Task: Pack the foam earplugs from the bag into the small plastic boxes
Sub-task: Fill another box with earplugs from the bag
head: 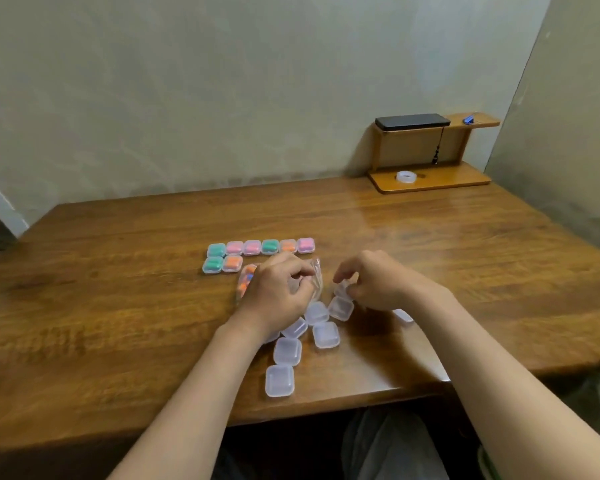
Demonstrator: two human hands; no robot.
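A clear plastic bag (248,277) of orange, pink and blue foam earplugs lies at the table's middle, mostly under my left hand (279,292), which grips its crinkled open end. My right hand (371,280) curls over a small clear box (342,289) and pinches it. Several empty clear boxes (286,351) lie scattered near the front edge between my forearms. Behind the bag stand two rows of filled boxes (260,247) showing green, pink and orange plugs.
A wooden desk shelf (430,150) stands at the back right against the wall, with a black phone (411,121) on top and a roll of clear tape (406,176) on its base. The table's front edge (326,407) is close to my body.
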